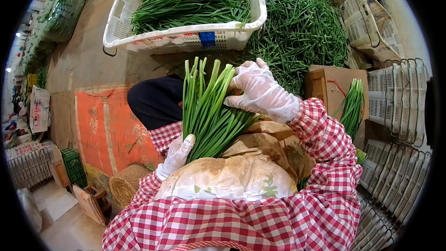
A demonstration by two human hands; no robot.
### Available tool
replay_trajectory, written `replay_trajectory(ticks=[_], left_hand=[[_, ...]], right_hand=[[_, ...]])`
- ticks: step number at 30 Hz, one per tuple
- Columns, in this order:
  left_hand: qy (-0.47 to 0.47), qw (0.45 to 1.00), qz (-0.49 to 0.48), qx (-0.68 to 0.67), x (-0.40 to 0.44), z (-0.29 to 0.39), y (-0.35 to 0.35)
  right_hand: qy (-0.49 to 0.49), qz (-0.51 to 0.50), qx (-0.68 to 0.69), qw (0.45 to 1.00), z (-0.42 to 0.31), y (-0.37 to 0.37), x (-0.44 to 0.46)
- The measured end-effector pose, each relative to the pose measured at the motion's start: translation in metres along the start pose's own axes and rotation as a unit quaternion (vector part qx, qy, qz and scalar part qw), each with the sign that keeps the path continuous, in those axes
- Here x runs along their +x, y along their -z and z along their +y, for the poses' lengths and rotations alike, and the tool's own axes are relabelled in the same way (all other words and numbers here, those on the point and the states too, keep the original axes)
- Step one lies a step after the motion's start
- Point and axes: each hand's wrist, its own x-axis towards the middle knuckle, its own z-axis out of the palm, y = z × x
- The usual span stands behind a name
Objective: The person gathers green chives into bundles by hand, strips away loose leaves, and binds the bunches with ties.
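A bunch of garlic chives point(204, 111) stands slanted over my lap, its pale cut ends up and its leaves down. My left hand point(176, 155), in a thin white glove, grips it low on the left, thumb along the leaves; the other fingers are hidden behind. At the upper right of the bunch, my gloved right hand point(262, 90) curls its fingers and thumb against the stalks near the cut ends. A stained apron point(237, 176) covers my lap below the leaves.
A white crate point(186, 42) of chives stands ahead, beside a large heap of loose chives point(297, 32). At right, a tied bunch point(354, 107) leans on a cardboard box point(325, 83), near stacked white crates point(395, 102). An orange sheet point(111, 125) lies left.
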Motion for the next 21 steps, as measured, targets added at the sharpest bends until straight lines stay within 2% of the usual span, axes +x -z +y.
replay_trajectory(ticks=[2, 3, 5, 7, 8, 10, 11, 13, 14, 15, 16, 17, 18, 19, 21], left_hand=[[0.016, 0.999, -0.007, 0.039, 0.000, 0.002, 0.002], [-0.005, 0.997, -0.040, 0.061, 0.001, 0.007, 0.002], [-0.025, 0.994, -0.072, 0.083, 0.000, 0.018, -0.006], [0.001, 1.000, -0.026, 0.013, -0.001, 0.026, -0.023], [0.019, 1.000, -0.011, 0.018, 0.000, 0.022, -0.023], [0.003, 1.000, -0.023, 0.011, 0.003, 0.016, -0.023], [-0.015, 0.999, -0.037, 0.005, 0.005, 0.013, -0.022], [-0.017, 0.999, -0.041, 0.001, 0.005, 0.010, -0.023], [-0.019, 0.999, -0.042, -0.004, 0.005, 0.009, -0.022], [-0.019, 0.999, -0.042, -0.002, 0.005, 0.008, -0.021], [-0.008, 0.999, -0.046, 0.012, 0.005, 0.007, -0.019], [0.003, 0.998, -0.051, 0.025, 0.005, 0.007, -0.018], [0.003, 0.998, -0.051, 0.025, 0.004, 0.008, -0.020], [-0.010, 0.998, -0.057, 0.019, 0.002, 0.011, -0.025], [-0.027, 0.997, -0.065, 0.013, 0.007, 0.012, -0.026]], right_hand=[[-0.080, -0.063, 0.150, 0.983, -0.004, 0.006, 0.003], [-0.080, -0.062, 0.150, 0.984, -0.008, 0.010, 0.004], [-0.205, -0.096, 0.257, 0.940, -0.017, 0.017, 0.003], [-0.194, -0.081, 0.286, 0.935, -0.006, -0.003, 0.002], [-0.139, 0.014, 0.208, 0.968, -0.005, -0.012, -0.001], [-0.003, 0.175, 0.002, 0.985, 0.001, -0.027, 0.000], [-0.006, 0.175, 0.001, 0.985, 0.006, -0.028, 0.000], [-0.128, 0.098, 0.179, 0.971, 0.015, -0.024, 0.001], [-0.179, 0.132, 0.264, 0.939, 0.025, -0.023, 0.004], [-0.169, 0.194, 0.254, 0.932, 0.043, -0.016, 0.005], [-0.204, 0.246, 0.212, 0.924, 0.062, -0.008, 0.007], [-0.287, 0.209, 0.066, 0.932, 0.090, 0.006, 0.014], [-0.294, 0.169, -0.138, 0.931, 0.106, 0.026, 0.011], [-0.347, 0.235, -0.289, 0.861, 0.119, 0.031, 0.018], [-0.269, 0.329, -0.284, 0.860, 0.118, 0.036, 0.020]])
